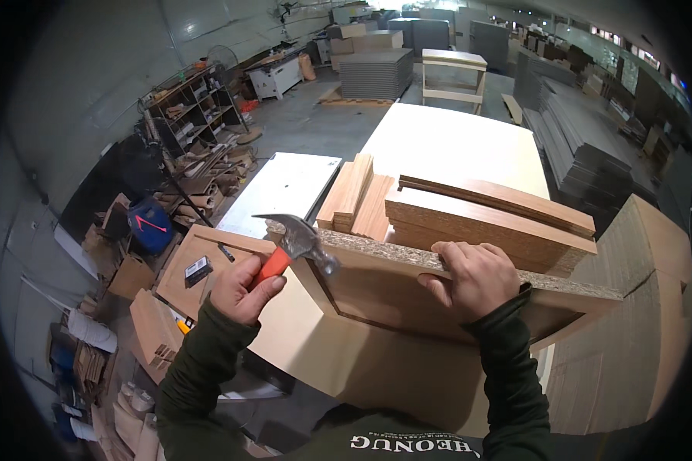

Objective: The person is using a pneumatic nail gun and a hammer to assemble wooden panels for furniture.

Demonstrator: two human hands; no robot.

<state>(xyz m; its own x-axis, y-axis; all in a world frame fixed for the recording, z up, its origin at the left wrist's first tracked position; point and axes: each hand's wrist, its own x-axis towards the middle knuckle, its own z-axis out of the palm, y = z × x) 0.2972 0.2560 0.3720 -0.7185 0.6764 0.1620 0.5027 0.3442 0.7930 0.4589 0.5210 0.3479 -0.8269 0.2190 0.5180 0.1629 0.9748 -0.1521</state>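
The chipboard panel (407,288) is standing on edge on the pale workbench (454,142), raw edge upward, so that edge is facing the hammer (296,244). The right hand (469,276) is curling over the top edge, fingers clamped on it, steadying the panel upright. The left hand (242,288) is closing in a fist around the orange handle, holding the steel head just above the panel's left corner. Stacked boards (484,219) are lying just behind, limiting room there. A shelving rack (196,111) and scrap offcuts (158,338) are crowding the floor at left.
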